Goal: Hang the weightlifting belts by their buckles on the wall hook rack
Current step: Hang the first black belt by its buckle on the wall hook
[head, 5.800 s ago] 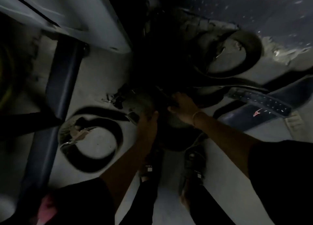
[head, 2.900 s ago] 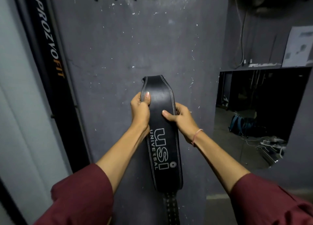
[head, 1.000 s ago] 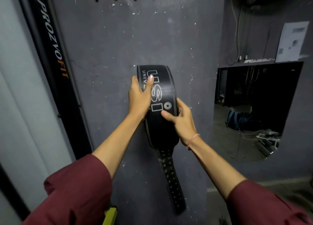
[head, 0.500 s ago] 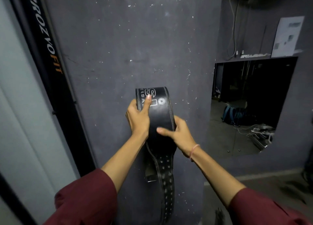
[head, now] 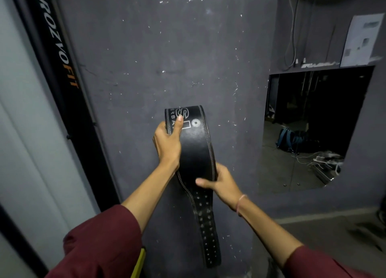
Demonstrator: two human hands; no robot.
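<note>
A black leather weightlifting belt [head: 196,148] with white stitching and a white logo is folded over in front of the grey wall [head: 146,58]. My left hand [head: 167,144] grips its left edge near the fold, thumb on the logo. My right hand [head: 221,183] holds the belt lower down, where it narrows. The perforated tail [head: 206,229] dangles below both hands. The buckle is hidden, and the hook rack lies above the frame's top edge, out of view.
A black upright [head: 56,60] lettered PROZVOFIT leans along the left of the wall. At the right, a wall opening [head: 313,127] shows a dark room with a bag on its floor. A paper sheet [head: 363,39] hangs above it. Something yellow [head: 139,263] pokes up at the bottom.
The belt has slid through my hands, so the logo now sits at the fold and more tail hangs down. The view has tipped lower and the hook rack has left the frame.
</note>
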